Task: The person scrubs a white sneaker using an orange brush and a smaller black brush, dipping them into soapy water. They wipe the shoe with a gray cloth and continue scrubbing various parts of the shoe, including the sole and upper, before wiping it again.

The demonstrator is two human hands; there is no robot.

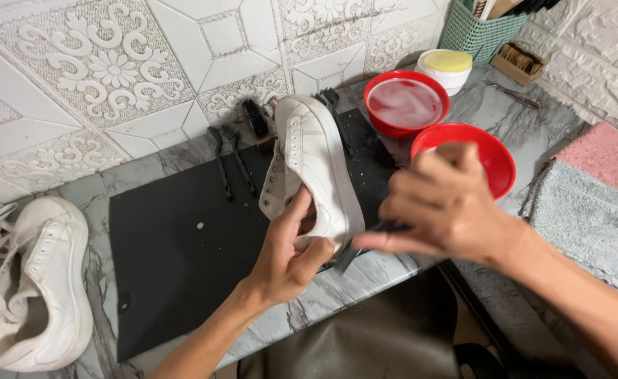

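- My left hand (291, 256) has its fingers clamped on the heel end of the white sneaker (314, 165), thumb along the opening, holding it over the black mat (176, 245).
- My right hand (446, 203) is blurred; its fingers are closed around a dark brush handle (354, 249) against the sneaker's side.
- I judge the sneaker light, with soft canvas and a stiff rubber sole; the heel gives the firmest hold.
- Both forearms reach in from below, wrists bent inward.
- Further out on the table (337, 288): two red bowls (495, 151), a second sneaker (39, 281), towels (589, 210).
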